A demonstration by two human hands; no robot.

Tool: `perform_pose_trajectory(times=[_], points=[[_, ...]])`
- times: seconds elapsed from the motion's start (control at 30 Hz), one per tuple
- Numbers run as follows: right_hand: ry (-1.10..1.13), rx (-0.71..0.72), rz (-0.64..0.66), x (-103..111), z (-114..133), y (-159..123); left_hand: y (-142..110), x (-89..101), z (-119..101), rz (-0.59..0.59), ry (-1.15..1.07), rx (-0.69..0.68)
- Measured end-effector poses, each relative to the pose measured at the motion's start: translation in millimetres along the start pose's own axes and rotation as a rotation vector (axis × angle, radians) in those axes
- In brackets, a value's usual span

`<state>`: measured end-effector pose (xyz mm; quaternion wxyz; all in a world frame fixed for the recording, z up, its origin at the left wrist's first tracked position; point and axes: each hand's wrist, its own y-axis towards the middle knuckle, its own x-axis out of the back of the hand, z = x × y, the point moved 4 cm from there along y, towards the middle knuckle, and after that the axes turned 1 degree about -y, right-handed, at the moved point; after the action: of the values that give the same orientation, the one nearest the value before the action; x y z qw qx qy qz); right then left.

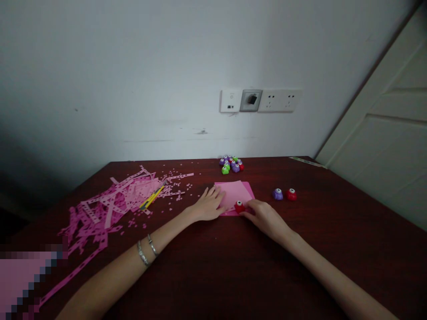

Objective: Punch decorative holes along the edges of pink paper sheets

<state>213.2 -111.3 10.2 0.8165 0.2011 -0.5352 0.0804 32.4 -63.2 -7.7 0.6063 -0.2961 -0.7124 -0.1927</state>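
A small stack of pink paper [236, 191] lies on the table, its sheets slightly askew. My left hand [208, 204] rests flat on the stack's left side with fingers spread. At the near right edge of the paper, my right hand [267, 218] grips a small red craft punch [239, 206] between thumb and fingers. Whether paper sits inside the punch's slot is too small to tell. To the right of that hand stand a purple punch [277, 194] and another red punch [291, 194], side by side.
A cluster of purple, green and red punches [231, 164] stands near the wall. On the left spreads a heap of punched pink paper strips [123, 195] with scattered cut-outs. A yellow craft knife [152, 198] lies on its right side. Sockets [280, 101] line the wall above the dark table [213, 275].
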Motion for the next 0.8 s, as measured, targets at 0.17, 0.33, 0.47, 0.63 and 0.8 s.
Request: perform_pose_trajectory(times=[0.17, 0.33, 0.47, 0.63, 0.8], points=[[-0.02, 0.016, 0.002, 0.2, 2.0, -1.1, -1.0, 5.2, 0.0, 0.064, -0.031, -0.004], [-0.058, 0.013, 0.013, -1.1, 3.7, -2.0, -0.8, 4.9, 0.6, 0.082, -0.04, -0.018], [-0.067, 0.016, 0.02, -1.3, 5.8, -2.6, -0.4, 6.5, 0.4, 0.065, -0.053, -0.041], [-0.065, 0.003, 0.029, 0.8, 8.9, -3.4, 0.3, 6.1, -0.2, 0.047, -0.084, -0.06], [0.022, -0.075, 0.074, 9.5, 7.5, -2.2, 2.1, 5.8, 3.8, 0.015, -0.137, -0.059]])
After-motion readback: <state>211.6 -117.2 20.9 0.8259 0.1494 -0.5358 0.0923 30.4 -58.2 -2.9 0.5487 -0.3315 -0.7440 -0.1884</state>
